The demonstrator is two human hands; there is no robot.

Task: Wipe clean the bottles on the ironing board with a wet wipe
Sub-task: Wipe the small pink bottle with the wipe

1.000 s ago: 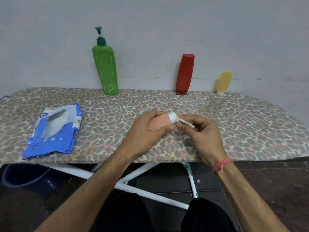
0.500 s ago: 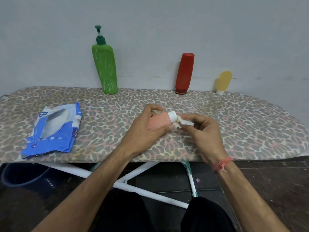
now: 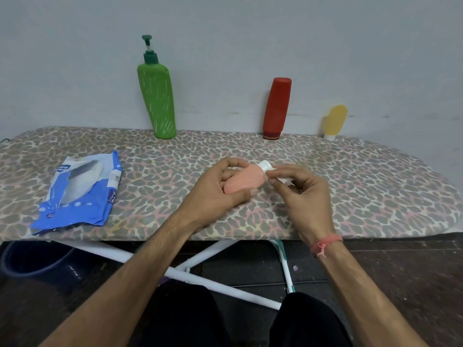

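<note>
Pink bottle (image 3: 244, 181) between both hands

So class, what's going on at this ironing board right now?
A person is cleaning a small pink bottle above the ironing board. The left hand grips its body while the right hand pinches a white wet wipe at its white cap. A green pump bottle, a red bottle and a small yellow bottle stand by the wall. A blue wipes pack lies to the left.
</note>
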